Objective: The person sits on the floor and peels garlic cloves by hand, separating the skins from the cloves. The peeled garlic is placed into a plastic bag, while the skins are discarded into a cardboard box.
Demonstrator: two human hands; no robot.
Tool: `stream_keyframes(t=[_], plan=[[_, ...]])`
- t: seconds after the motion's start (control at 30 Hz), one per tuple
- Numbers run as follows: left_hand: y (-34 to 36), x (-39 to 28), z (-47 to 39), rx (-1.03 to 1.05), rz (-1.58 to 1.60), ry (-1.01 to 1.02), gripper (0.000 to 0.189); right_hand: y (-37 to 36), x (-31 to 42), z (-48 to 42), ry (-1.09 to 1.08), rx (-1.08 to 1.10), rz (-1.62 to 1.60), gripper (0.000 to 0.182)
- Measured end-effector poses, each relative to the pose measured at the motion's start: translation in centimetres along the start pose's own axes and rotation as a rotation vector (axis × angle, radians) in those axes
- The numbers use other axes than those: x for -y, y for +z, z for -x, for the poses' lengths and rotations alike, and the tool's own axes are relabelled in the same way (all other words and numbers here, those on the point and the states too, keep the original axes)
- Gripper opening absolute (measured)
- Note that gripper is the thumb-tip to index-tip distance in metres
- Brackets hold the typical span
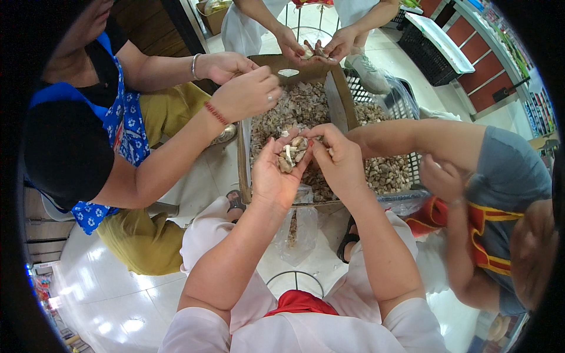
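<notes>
A small heap of brown-and-white pieces that look like mushrooms [291, 155] lies in my cupped left hand [273, 181]. The palm faces up over the near part of a cardboard box [242, 172]. Beside it, my right hand [343, 164] has bent fingers around a small brown piece [329, 152], partly covered by the fingers. The fingertips of both hands almost meet. Below them, many similar brownish pieces [287, 108] fill the box, partly hidden by hands and arms.
A plastic crate [414, 170] of paler pieces [388, 174] adjoins the box. Co-workers' hands [242, 90] [315, 46] [441, 174] are close on the left, far and right sides. A clear plastic bag [298, 234] hangs at the near edge. A black crate [428, 57] stands farther right.
</notes>
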State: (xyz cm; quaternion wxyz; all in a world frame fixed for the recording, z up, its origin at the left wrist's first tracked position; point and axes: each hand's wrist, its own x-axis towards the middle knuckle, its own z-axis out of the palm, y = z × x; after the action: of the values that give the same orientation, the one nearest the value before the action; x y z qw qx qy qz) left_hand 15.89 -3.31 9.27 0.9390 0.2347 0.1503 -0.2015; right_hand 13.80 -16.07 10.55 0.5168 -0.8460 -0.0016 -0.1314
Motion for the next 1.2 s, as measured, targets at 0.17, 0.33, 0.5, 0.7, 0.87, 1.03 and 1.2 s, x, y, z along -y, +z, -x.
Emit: stream_keyframes(t=[0.17, 0.33, 0.5, 0.7, 0.87, 1.03, 1.2], plan=[[-0.4, 0.4, -0.6, 0.026, -0.061, -0.052, 0.045, 0.5, -0.8, -0.3, -0.289, -0.042, 0.328, 0.017], [-0.7, 0.2, -0.7, 0.026, -0.092, -0.082, 0.046, 0.7, -0.7, -0.4, -0.290, 0.025, 0.537, 0.010], [0.2, -0.2, -0.4, 0.032, -0.019, -0.087, 0.034, 0.8, -1.9, -0.9, 0.118, -0.037, -0.130, 0.006], [-0.9, 0.3, -0.9, -0.016, -0.158, 0.072, 0.030, 0.2, -1.6, -0.5, 0.002, 0.145, -0.280, 0.011], [-0.9, -0.5, -0.5, 0.009, -0.022, -0.036, 0.032, 0.3, -0.1, 0.7, -0.286, 0.189, 0.245, 0.019], [-1.0, -0.3, -0.3, 0.021, -0.013, -0.050, 0.038, 0.4, 0.0, 0.6, -0.283, 0.166, 0.354, 0.014], [-0.4, -0.2, 0.1, 0.020, -0.013, -0.044, 0.046, 0.6, -1.0, 0.0, 0.219, 0.111, -0.540, 0.011]])
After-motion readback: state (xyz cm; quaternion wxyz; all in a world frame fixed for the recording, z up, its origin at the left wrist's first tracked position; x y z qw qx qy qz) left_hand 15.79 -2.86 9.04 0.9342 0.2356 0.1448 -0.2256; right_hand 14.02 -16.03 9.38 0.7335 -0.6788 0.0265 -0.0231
